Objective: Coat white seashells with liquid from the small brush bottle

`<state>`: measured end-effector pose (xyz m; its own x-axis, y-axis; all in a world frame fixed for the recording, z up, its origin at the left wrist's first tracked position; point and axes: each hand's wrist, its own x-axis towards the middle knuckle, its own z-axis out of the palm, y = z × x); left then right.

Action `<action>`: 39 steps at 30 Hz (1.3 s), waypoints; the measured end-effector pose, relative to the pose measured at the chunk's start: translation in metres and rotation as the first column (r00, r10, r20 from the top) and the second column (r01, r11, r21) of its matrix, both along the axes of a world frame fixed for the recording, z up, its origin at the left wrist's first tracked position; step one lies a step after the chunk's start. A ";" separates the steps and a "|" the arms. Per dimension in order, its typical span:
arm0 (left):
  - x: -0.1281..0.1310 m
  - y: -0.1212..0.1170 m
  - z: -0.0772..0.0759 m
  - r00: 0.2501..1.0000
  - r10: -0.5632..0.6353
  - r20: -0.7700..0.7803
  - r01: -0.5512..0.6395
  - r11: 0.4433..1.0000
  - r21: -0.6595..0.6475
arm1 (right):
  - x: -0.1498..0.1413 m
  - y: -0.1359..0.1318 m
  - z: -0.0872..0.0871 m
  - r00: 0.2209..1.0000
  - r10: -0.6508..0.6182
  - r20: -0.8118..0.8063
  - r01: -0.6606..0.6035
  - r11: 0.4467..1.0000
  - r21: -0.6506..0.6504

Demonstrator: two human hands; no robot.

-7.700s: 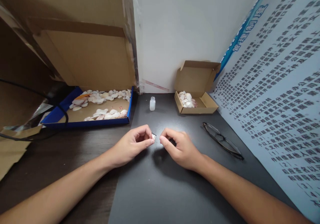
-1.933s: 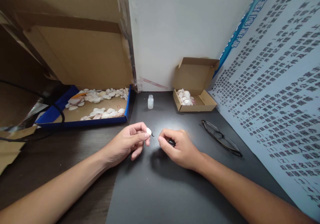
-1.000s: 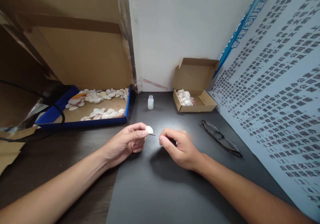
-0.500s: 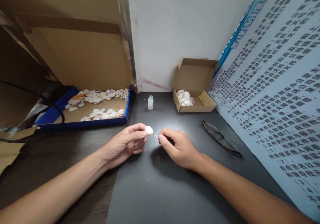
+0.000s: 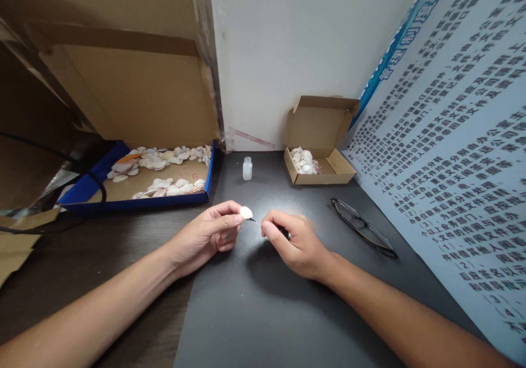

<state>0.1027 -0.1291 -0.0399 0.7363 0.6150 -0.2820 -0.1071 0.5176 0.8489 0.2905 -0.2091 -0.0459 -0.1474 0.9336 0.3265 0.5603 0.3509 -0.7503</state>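
Note:
My left hand [image 5: 216, 226] pinches a small white ribbed seashell [image 5: 246, 212] between thumb and index finger, the other fingers curled below. In my right hand [image 5: 290, 240] is a thin-stemmed applicator brush [image 5: 255, 222], pointing left. Its dark tip is at the shell's lower edge; whether it touches cannot be told. A dark cap-like end shows partly inside my right palm, the rest hidden by the fingers. Beyond my hands stands a small uncapped glass bottle [image 5: 247, 170] of whitish liquid.
A blue-edged tray box [image 5: 164, 200] with many seashells stands at the left, lid raised. At the back right, an open cardboard box [image 5: 324, 179] holds more shells. Folded eyeglasses [image 5: 364, 228] lie on the dark table [image 5: 246, 313]. A black cable [image 5: 101, 179] crosses the left side.
The shell, mostly hidden in my left fingers at first, now shows its ribbed face. My left fingers have curled in since about two seconds ago. The brush tip has shifted slightly along the shell's edge.

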 end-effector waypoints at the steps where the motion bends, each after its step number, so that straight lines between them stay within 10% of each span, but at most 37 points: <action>1: 0.000 0.000 0.000 1.000 -0.004 0.003 0.004 1.000 -0.004 | 0.000 0.000 0.000 1.000 -0.001 0.008 0.002 1.000 -0.013; 39: 0.001 0.000 0.000 1.000 0.005 -0.010 -0.005 0.999 0.048 | 0.000 0.001 -0.001 0.999 -0.034 0.028 0.036 0.997 -0.069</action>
